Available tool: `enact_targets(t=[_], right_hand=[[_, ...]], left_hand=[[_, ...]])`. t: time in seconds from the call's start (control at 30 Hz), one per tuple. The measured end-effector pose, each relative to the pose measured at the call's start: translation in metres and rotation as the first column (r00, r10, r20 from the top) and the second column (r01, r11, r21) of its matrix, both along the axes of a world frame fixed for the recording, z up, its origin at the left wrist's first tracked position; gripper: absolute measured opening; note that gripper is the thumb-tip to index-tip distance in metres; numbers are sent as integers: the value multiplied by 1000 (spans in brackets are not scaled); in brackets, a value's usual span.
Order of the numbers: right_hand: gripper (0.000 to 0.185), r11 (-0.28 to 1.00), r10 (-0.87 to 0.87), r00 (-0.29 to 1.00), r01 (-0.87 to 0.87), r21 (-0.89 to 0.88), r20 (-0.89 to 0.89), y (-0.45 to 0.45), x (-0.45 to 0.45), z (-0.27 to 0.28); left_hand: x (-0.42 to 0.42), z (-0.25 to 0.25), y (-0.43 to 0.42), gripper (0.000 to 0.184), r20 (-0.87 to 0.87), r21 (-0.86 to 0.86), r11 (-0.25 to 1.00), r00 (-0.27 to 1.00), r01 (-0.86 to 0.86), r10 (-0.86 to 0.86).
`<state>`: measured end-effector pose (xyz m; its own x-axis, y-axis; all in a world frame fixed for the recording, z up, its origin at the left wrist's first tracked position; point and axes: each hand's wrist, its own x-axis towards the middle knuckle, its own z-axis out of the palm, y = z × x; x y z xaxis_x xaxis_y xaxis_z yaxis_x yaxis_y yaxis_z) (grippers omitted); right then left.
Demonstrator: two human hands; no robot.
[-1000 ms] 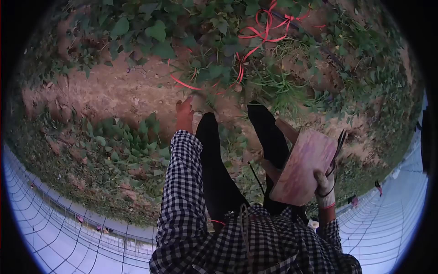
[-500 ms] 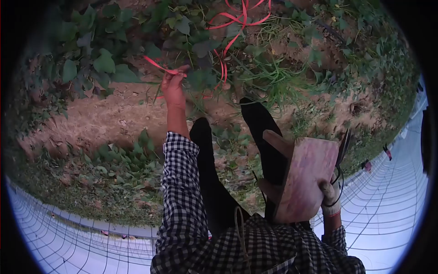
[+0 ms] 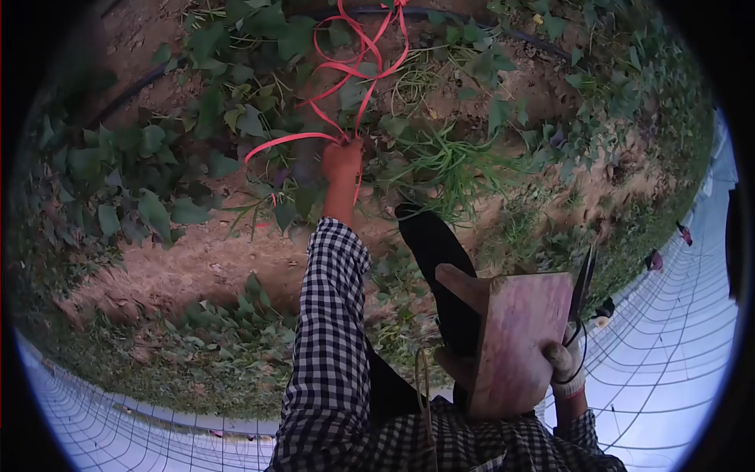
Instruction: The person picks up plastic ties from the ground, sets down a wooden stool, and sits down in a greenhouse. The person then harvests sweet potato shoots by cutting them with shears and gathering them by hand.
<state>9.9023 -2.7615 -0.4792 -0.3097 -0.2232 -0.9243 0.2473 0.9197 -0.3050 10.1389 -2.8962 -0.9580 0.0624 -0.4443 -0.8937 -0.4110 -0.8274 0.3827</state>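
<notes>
Out in front, my bare left hand (image 3: 341, 163) is closed around a red plastic ribbon (image 3: 291, 138). One end sticks out to the left, while long loops run away from me over the leaves. At my right side, my right hand (image 3: 562, 362), in a pale glove with a white cuff, grips the edge of a small wooden stool (image 3: 521, 342). The stool is tilted, its worn seat facing right and its stubby legs towards my dark trouser leg. Beside that hand are a thin dark pointed thing (image 3: 586, 275) and a black cord loop; whether the hand holds them, I cannot tell.
Leafy vines (image 3: 149, 169) cover the ground around a strip of bare soil (image 3: 189, 263). A grass clump (image 3: 456, 165) grows ahead of my foot. A black hose (image 3: 138, 86) crosses the far bed. Behind me stands a curved, gridded pale wall (image 3: 661, 354).
My left hand has moved right and now grips the ribbon where its loops gather. My view has shifted, and the stool appears slightly lower and further left, still in my right hand.
</notes>
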Motion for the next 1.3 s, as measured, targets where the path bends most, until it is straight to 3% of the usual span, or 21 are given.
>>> enact_targets(t=[0.03, 0.07, 0.1, 0.17, 0.27, 0.37, 0.47, 0.53, 0.6, 0.67, 0.77, 0.8, 0.83, 0.87, 0.93, 1.0, 1.1, 1.2, 1.3], right_hand=[[90, 1000, 23, 1000, -23, -7, 15, 9, -9, -2], [90, 999, 48, 998, -48, -21, 28, 12, -15, -2], [85, 999, -43, 997, 44, -23, 57, 6, -11, -6], [83, 996, -30, 996, 37, -76, 89, -14, -6, -9], [81, 996, -28, 993, 38, -86, 116, -23, -11, -10], [82, 996, -39, 991, 48, -72, 128, -19, -17, -10], [83, 995, -73, 992, 80, -67, 100, -20, -22, -10], [85, 991, -127, 989, 130, -29, 79, -13, -26, -9], [86, 984, -174, 983, 175, -24, 56, -2, -33, -8], [89, 973, -227, 973, 228, -17, 48, 5, -38, -9], [93, 953, -298, 948, 301, -12, 110, 6, -45, -13], [93, 949, -311, 942, 315, -11, 124, 6, -48, -14], [93, 950, -309, 942, 313, -8, 128, 8, -50, -14], [93, 947, -318, 940, 321, -4, 126, 10, -52, -14], [93, 938, -345, 932, 347, 4, 113, 15, -56, -14], [91, 919, -393, 915, 393, 14, 90, 32, -56, -13], [91, 890, -456, 888, 455, 28, 65, 57, -55, -9], [92, 863, -505, 863, 503, 46, 34, 72, -53, -3], [91, 836, -548, 834, 544, 66, 68, 58, -52, -8]], left_hand=[[6, 21, -2, 21, 49, -33, 998, 997, 53, -52], [13, 30, 8, 16, -63, 23, 994, 992, -109, 111], [20, 37, 19, 12, -166, 95, 961, 947, -261, 274], [40, 74, 28, 11, -347, 19, 998, 936, -55, 59], [48, 132, 13, 11, -457, 175, 982, 878, -67, 141], [49, 147, -15, 10, -358, 0, 949, 886, -315, 294], [41, 137, -66, 11, -534, -168, 732, 685, -661, 496], [19, 141, -112, 13, -488, -333, 605, 681, -723, 546], [-1, 125, -148, 12, -368, -433, 596, 736, -676, 568], [-25, 81, -168, 17, -401, -523, 576, 778, -628, 484], [-65, 61, -196, 39, -234, -709, 656, 964, -259, 128], [-74, 49, -204, 51, 46, -746, 665, 997, -3, 57], [-82, 37, -212, 64, 326, -711, 656, 945, 255, -14], [-90, 24, -221, 77, 578, -606, 626, 812, 491, -76], [-103, -12, -251, 96, 497, -569, 664, 846, 486, -194], [-130, 53, -272, 119, 310, -209, 790, 805, 576, -506], [-159, 29, -265, 121, 715, -223, 664, 583, 714, -387], [-167, 22, -264, 118, 757, -198, 662, 541, 723, -365], [-165, 18, -263, 92, 712, -192, 642, 556, 742, -429]])
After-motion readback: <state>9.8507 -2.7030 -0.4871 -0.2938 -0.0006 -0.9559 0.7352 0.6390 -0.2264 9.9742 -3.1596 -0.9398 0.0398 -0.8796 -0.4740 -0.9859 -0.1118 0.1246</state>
